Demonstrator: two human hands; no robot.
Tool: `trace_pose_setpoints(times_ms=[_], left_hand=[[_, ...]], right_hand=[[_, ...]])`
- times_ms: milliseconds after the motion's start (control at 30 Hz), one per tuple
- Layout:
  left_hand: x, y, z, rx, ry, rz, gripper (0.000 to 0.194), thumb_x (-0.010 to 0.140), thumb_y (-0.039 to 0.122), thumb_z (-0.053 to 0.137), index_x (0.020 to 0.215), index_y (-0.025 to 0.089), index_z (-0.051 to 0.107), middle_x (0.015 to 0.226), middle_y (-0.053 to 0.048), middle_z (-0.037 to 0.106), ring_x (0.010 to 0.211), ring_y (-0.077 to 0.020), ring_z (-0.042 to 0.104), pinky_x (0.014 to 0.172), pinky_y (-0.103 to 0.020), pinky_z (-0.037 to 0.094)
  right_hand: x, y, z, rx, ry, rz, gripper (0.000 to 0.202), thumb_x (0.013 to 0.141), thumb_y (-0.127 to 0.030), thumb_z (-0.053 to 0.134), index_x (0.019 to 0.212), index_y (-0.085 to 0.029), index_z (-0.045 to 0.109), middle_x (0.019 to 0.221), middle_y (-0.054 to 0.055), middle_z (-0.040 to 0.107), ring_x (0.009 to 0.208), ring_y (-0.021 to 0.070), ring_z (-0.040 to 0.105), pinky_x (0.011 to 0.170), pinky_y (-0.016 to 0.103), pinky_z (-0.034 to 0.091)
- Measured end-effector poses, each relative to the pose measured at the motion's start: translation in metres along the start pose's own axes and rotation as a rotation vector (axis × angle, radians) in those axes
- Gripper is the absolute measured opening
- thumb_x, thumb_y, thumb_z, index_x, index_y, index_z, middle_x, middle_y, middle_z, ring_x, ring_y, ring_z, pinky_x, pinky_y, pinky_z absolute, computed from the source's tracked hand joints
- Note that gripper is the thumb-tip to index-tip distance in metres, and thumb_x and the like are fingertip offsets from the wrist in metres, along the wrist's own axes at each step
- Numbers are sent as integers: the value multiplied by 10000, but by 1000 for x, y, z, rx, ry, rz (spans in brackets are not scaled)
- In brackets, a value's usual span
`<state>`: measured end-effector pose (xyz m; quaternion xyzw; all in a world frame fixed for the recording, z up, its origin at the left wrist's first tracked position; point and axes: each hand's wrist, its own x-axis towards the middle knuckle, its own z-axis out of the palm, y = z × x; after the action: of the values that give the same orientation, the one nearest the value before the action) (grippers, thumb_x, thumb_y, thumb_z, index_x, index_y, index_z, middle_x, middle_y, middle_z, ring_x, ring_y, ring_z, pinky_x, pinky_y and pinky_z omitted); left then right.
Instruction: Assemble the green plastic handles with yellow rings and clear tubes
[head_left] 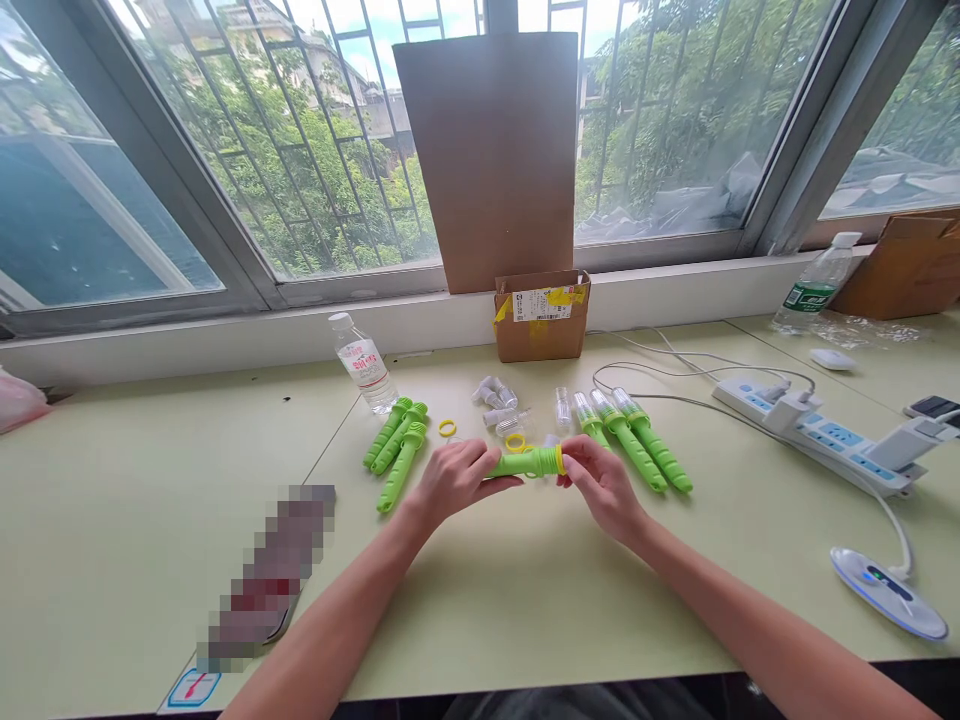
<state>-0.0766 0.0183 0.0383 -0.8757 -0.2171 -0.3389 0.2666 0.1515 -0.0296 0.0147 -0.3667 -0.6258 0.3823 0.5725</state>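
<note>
My left hand (459, 478) is wrapped round the body of a green ribbed tube (529, 462), which lies level above the table. At the tube's right end, the fingers of my right hand (600, 487) pinch a yellow ring (559, 459). Behind my hands lie clear plastic caps (514, 422), white pieces (484, 390) and loose yellow rings (448, 428). Several green tubes without clear caps (401, 465) rest to the left. To the right are green tubes with clear caps (637, 440), beside a single upright clear cap (562, 408).
A water bottle (364, 365) and a small cardboard box (541, 335) stand at the back. On the right are a power strip (825, 435) with cables, a white oval device (889, 592) and another bottle (814, 285). A blurred flat object (274, 575) lies left of my left forearm.
</note>
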Motion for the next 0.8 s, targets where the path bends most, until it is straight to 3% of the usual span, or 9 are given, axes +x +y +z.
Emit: trace_pose_setpoints(times_ms=[167,400,800], left_hand=[[-1,0,0,9,13,13,310,832,469,619,787,171,544,584,42,466,474,-80,426,469,-222,311],[-3,-1,0,-25,24,20,290,828,444,630,805,172,531,595,44,470,483,-82,444,478,-227,324],[-2,0,0,7,25,27,286,839,444,613,788,177,525,586,42,479,477,-84,447,473,-229,331]], right_hand=[[0,1,-1,19,-10,30,197,883,-390,546,892,-194,558,785,17,611,626,143,616,601,299,538],[4,-4,-5,147,-138,119,223,863,-414,569,897,-201,510,682,-8,584,575,147,594,563,304,512],[1,-2,-3,129,-121,117,217,865,-394,580,922,-221,463,761,-10,578,581,126,582,558,283,502]])
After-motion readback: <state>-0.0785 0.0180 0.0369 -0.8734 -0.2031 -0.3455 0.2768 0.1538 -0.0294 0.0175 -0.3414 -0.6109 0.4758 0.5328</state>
